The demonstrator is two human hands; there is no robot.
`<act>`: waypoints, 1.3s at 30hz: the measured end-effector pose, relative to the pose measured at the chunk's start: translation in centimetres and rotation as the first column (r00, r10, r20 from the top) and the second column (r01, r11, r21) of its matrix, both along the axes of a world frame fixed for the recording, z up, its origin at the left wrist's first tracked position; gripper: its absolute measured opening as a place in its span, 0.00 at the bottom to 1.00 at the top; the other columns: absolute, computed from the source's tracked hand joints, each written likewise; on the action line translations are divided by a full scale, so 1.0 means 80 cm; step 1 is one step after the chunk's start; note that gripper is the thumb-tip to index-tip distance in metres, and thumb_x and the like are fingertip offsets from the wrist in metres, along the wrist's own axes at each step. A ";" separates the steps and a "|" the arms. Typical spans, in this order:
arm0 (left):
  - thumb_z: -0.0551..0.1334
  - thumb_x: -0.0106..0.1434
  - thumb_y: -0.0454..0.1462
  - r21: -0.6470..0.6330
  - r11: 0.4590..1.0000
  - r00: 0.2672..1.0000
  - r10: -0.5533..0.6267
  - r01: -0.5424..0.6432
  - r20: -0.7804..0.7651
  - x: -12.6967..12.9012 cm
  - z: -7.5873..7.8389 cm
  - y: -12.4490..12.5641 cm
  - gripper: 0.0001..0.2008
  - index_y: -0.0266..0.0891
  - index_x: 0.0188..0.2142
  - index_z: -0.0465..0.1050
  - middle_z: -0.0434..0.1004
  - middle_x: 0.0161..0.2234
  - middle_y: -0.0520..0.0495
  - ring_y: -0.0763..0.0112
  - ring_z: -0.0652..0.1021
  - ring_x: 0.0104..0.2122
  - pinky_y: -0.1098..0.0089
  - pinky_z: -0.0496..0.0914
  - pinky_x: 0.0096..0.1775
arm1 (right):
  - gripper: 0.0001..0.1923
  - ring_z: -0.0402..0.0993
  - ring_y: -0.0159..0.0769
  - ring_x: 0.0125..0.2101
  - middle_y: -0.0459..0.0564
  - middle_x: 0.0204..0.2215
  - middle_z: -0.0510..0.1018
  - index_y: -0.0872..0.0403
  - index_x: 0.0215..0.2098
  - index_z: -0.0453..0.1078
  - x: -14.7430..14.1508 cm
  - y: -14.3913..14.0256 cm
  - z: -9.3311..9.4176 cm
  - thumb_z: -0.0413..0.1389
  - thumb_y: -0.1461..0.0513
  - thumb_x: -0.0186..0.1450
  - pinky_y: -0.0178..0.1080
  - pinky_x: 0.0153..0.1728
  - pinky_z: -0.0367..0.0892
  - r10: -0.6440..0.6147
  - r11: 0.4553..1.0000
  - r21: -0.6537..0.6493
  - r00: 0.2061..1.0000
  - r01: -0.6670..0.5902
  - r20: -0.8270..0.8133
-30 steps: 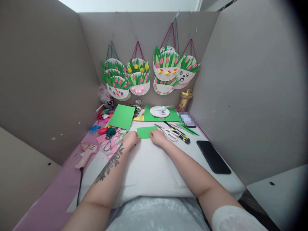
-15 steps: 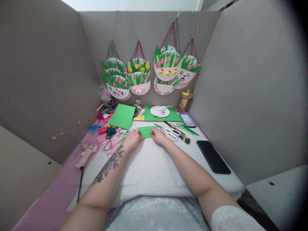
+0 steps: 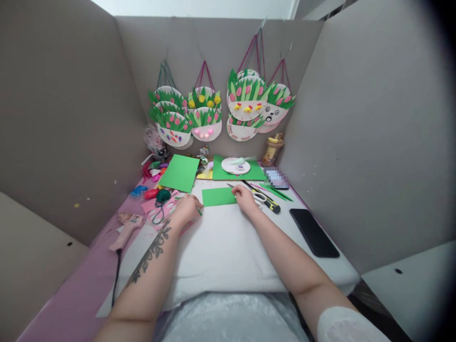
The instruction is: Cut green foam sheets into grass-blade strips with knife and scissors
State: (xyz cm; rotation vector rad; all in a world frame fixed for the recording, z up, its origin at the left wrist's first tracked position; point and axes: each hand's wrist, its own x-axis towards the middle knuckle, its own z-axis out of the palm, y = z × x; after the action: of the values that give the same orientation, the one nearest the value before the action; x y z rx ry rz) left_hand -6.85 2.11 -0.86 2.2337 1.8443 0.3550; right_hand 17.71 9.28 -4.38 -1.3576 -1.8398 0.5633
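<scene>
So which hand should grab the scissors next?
Probably the right hand: it rests right beside the scissors, at the green paper's right edge. The left hand sits on the paper's far side.

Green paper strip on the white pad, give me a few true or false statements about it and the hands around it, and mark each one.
1. The right hand rests at the right end of the green paper strip. True.
2. The left hand lies flat on top of the strip. False: it sits off the strip's lower left corner, fingers curled, a bit of green at the fingertips.
3. The scissors lie just right of the right hand. True.
4. The black phone lies on the strip. False: it lies apart, near the pad's right edge.
5. The glue gun is in the left hand. False: it lies on the pink surface to the left.
</scene>
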 end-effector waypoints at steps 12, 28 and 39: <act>0.52 0.55 0.25 0.208 0.965 0.982 -0.179 0.162 0.066 0.030 -0.017 0.006 0.21 0.40 0.41 0.79 0.78 0.42 0.45 0.66 0.73 0.43 0.67 0.65 0.50 | 0.14 0.69 0.38 0.41 0.53 0.36 0.77 0.55 0.35 0.75 0.003 -0.020 0.012 0.48 0.72 0.59 0.38 0.46 0.60 0.255 0.938 0.083 0.833 -0.337 0.492; 0.54 0.60 0.29 0.206 0.948 0.966 -0.255 0.243 0.034 0.038 -0.038 0.017 0.15 0.40 0.37 0.80 0.79 0.37 0.45 0.66 0.74 0.39 0.67 0.64 0.47 | 0.11 0.67 0.37 0.39 0.53 0.37 0.75 0.56 0.36 0.72 -0.011 -0.018 0.004 0.48 0.66 0.64 0.35 0.40 0.57 0.173 0.982 -0.048 0.787 -0.180 0.592; 0.54 0.61 0.32 0.129 0.980 0.988 -0.154 0.154 -0.007 0.043 -0.026 0.011 0.15 0.42 0.38 0.80 0.78 0.39 0.45 0.65 0.74 0.41 0.68 0.65 0.47 | 0.13 0.67 0.43 0.42 0.56 0.36 0.76 0.56 0.38 0.74 -0.018 -0.042 0.030 0.47 0.65 0.67 0.40 0.41 0.57 0.217 0.913 0.017 0.521 -0.409 0.826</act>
State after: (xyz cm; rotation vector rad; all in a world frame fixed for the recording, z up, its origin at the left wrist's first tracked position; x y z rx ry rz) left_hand -3.43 3.00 -2.93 2.4418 1.6771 0.4617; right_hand 16.26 5.94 -2.01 -1.2126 -2.8503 -0.1786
